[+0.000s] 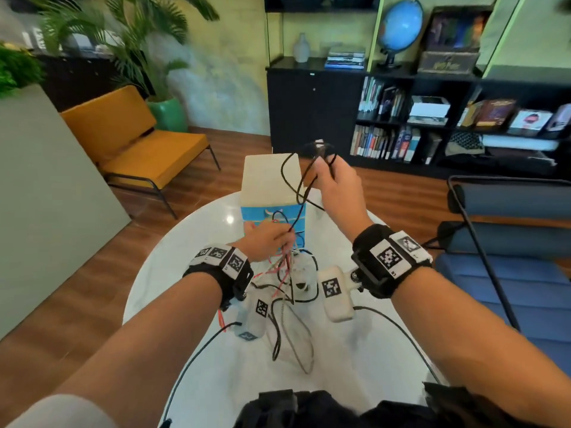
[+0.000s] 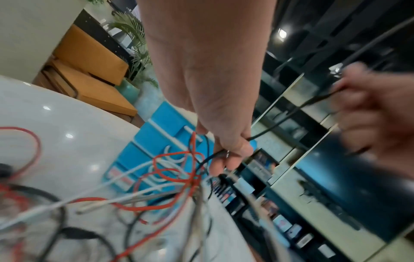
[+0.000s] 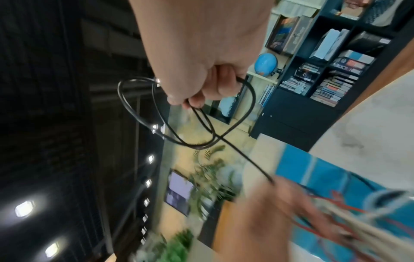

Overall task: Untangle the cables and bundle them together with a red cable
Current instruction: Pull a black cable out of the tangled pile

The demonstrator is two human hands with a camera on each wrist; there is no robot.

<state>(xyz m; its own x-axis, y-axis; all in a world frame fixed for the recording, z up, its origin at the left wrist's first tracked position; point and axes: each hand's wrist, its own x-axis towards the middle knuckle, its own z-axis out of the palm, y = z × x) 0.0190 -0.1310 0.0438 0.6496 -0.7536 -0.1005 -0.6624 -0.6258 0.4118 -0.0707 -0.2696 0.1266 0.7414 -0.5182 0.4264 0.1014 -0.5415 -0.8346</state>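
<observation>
My right hand [image 1: 332, 177] is raised above the table and grips loops of a black cable [image 1: 293, 180]; in the right wrist view the black cable [image 3: 224, 127] hangs in coils from its curled fingers [image 3: 197, 99]. Lower down, my left hand [image 1: 272, 239] holds a tangle of cables [image 1: 287, 273] over the white table [image 1: 185, 242]. In the left wrist view its fingers [image 2: 233, 150] pinch the black cable [image 2: 280, 124], with a red cable [image 2: 174, 175], white and grey strands knotted just below. The black cable runs taut between both hands.
A white and blue box [image 1: 272, 186] stands on the table just behind my hands. An orange chair [image 1: 136, 140] sits at the left, a dark bookshelf [image 1: 432, 118] at the back, a blue seat [image 1: 525, 273] at the right. Loose cable ends [image 1: 296, 344] trail over the table.
</observation>
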